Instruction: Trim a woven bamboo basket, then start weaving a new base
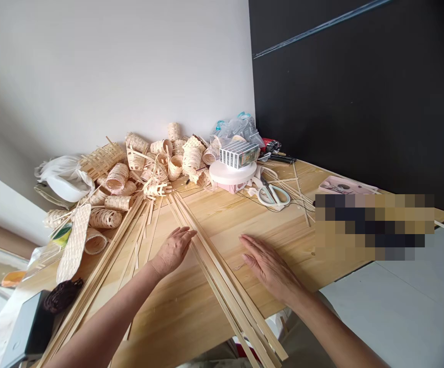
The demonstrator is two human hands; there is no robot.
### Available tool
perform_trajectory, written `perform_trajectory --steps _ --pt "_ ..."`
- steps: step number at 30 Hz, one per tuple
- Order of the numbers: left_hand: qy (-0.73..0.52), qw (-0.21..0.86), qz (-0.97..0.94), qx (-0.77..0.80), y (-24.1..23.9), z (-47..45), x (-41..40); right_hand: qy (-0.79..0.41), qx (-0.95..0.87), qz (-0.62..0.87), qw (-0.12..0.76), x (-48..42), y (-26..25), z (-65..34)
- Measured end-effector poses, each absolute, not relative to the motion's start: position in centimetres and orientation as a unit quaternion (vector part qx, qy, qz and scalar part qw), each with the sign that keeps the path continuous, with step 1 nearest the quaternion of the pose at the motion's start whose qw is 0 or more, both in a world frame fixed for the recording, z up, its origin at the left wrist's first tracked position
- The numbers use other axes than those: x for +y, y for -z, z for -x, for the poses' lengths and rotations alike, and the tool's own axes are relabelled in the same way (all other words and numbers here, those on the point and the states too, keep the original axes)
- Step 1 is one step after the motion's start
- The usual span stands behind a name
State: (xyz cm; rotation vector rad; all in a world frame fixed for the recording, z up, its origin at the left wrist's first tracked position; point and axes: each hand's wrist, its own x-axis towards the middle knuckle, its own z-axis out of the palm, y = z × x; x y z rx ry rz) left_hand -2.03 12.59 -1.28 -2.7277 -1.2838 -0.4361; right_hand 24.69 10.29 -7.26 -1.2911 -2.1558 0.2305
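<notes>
the left hand (173,250) lay palm down with its fingers straight and close together, the fingertips touching the left edge of the bundle of long bamboo strips (222,286); it pinched nothing. the right hand (270,266) rested flat on the table (244,220) just right of the bundle, fingers extended and lightly spread, apparently not touching the strips and holding nothing. the bundle ran diagonally between the two hands, from the heap of small woven baskets (156,163) at the far side to beyond the near table edge. judged from this position, the strips were being squared up: pressure was best applied evenly from both sides with flat palms, keeping the strips parallel and unstacked, with the overhanging ends supported so that none slid off. a second bundle of strips (107,266) lay well to the left, beside a flat woven piece (74,245). the surface was pale pine board, carrying scissors (271,194), a white round stand (232,175) and loose slivers. a white wall (110,66) met a black panel (359,92) behind the table; grey floor (398,312) showed at right.
</notes>
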Motion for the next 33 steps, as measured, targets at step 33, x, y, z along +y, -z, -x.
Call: perform_trajectory --steps 33 --pt "0.083 0.013 0.926 -0.367 -6.1 -2.6 3.8 -0.110 -0.804 0.484 0.327 11.2 9.3 -25.7"
